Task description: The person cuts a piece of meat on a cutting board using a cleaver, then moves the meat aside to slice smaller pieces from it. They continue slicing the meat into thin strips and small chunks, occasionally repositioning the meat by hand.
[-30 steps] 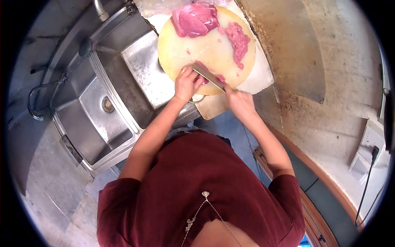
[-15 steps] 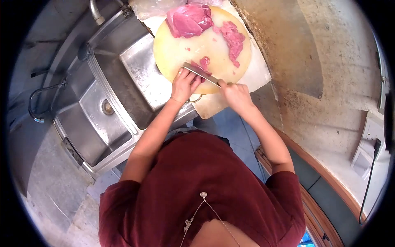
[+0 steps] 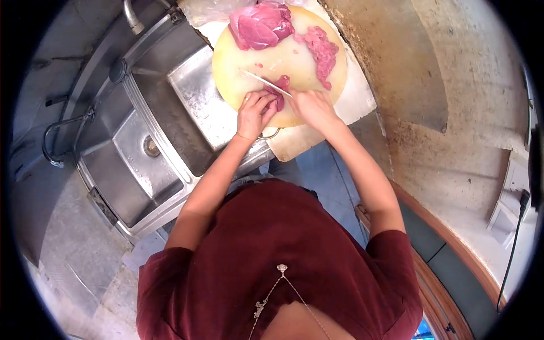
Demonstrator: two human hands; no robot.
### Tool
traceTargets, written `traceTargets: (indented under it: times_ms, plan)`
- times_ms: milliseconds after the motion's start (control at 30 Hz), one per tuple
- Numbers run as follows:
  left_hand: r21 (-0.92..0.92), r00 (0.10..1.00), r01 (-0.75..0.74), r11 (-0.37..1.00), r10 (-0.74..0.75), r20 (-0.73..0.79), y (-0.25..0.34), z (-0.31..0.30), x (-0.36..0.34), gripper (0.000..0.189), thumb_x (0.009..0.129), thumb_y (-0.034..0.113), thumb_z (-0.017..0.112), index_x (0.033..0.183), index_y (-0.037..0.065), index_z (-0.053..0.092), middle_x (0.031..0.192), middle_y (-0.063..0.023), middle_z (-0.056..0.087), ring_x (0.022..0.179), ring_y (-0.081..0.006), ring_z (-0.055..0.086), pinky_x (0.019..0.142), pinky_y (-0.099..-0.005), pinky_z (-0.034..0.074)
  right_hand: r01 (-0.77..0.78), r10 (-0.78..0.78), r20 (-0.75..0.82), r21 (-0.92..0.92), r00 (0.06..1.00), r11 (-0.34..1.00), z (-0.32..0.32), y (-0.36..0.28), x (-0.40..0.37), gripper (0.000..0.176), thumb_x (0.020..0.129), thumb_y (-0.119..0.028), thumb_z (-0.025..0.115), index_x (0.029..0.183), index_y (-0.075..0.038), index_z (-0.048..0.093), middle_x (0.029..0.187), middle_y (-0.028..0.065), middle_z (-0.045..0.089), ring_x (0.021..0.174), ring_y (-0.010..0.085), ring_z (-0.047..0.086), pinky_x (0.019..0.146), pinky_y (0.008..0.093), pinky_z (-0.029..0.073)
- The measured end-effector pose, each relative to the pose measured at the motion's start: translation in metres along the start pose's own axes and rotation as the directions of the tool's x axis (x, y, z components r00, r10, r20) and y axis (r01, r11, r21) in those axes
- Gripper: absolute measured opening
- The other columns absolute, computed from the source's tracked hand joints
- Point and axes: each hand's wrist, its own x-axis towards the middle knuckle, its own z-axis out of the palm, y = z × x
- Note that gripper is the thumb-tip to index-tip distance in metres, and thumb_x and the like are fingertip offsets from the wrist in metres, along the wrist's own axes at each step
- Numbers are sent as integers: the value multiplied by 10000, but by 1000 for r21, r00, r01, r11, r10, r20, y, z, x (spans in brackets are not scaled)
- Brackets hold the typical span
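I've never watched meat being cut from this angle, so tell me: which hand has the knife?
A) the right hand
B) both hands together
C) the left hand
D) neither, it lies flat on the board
A: the right hand grips the handle of the knife, while the left hand holds down a small piece of meat on the round cutting board.

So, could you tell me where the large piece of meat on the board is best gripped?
Grip the large meat piece across its thick middle, probably from above: it lies flat at the cutting board's far edge, chopped meat crowding its right.
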Motion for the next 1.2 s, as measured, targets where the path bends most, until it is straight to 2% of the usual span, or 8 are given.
traceTargets:
  times_ms: [200,367,733,833,867,967,1067,1200]
  plan:
    - [46,995,76,996,-79,64,-7,2,-7,173,687,80,720,852,71,668,902,-68,612,818,-267,576,723,-343,502,-48,65,94,-171,993,984,-12,8,-72,159,818,-143,524,919,-32,578,611,170,611,590,330,641,541,428,507]
    - [24,993,84,996,-85,86,0,2,-2,207,686,75,723,882,62,661,917,-73,611,847,-273,574,742,-352,497,118,-117,-58,14,991,993,24,-11,10,176,846,-159,471,884,-33,588,631,189,610,634,340,645,579,446,504]
    - [25,999,22,999,-22,34,-1,-1,-4,102,690,68,720,774,72,664,787,-52,558,782,-250,556,669,-340,502,-44,63,182,-108,981,993,-18,12,-70,153,827,-132,500,922,-43,581,657,171,628,636,335,649,582,448,514]
    - [50,997,54,997,-56,43,-2,1,-4,114,690,74,723,791,75,670,821,-56,578,802,-248,562,687,-339,503,-26,43,226,-77,973,997,-14,5,-51,198,843,-88,440,968,9,560,699,217,635,732,322,668,626,419,524]
    - [38,997,55,998,-57,49,-1,2,-4,121,691,75,722,801,78,673,838,-55,587,810,-247,564,696,-337,504,23,-22,67,-9,998,1000,6,3,-31,205,843,-89,441,956,33,561,732,220,643,757,317,670,645,421,527]
    - [14,997,51,999,-51,53,2,-2,-4,143,694,71,721,830,79,677,878,-61,612,830,-252,575,724,-337,498,19,-27,166,50,986,999,0,-15,19,220,854,-151,466,901,15,603,774,209,649,777,338,660,671,451,515]
    - [-4,999,32,999,-31,39,4,-3,-1,143,708,60,721,843,75,676,883,-66,631,827,-253,594,734,-341,491,-7,-6,77,177,997,984,3,0,25,217,897,-231,486,897,-52,609,718,193,635,727,370,637,682,477,498]
    - [7,998,59,998,-59,23,-2,0,-7,158,699,61,717,848,77,667,879,-59,616,817,-253,580,720,-336,500,-8,11,164,-22,986,1000,-20,5,-40,172,880,-195,513,929,-68,617,691,167,638,679,348,647,626,460,510]
